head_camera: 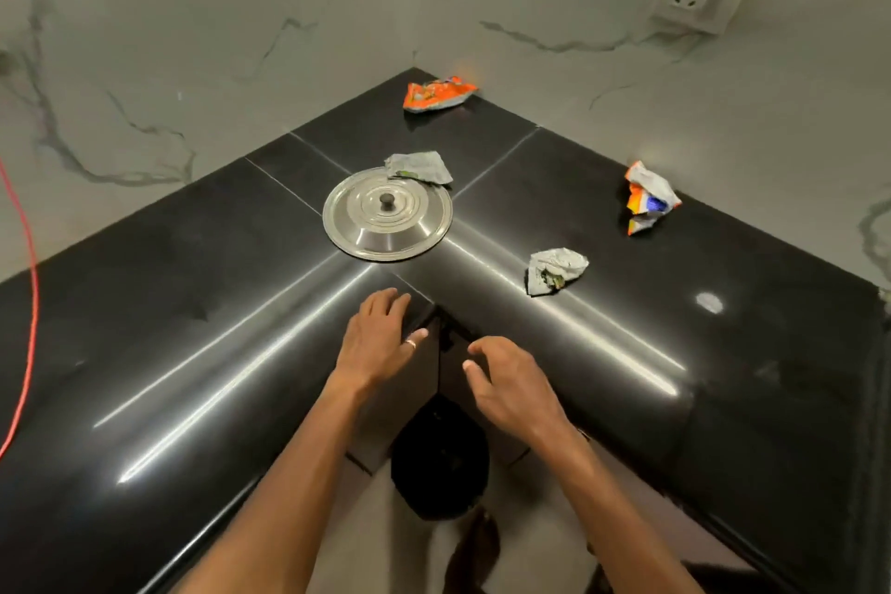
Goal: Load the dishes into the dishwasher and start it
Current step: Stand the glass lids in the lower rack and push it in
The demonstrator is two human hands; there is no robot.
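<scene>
A round steel lid with a dark knob lies flat on the black corner countertop. My left hand rests with relaxed fingers on the counter's inner corner edge, just in front of the lid, holding nothing. Beside it, my right hand hovers over the gap below the corner, fingers loosely curled and empty. No dishwasher shows in this view.
Crumpled wrappers lie on the counter: an orange one at the back corner, a grey one touching the lid, another grey one and an orange-white one to the right. A black bin stands on the floor. A red cord hangs at the left.
</scene>
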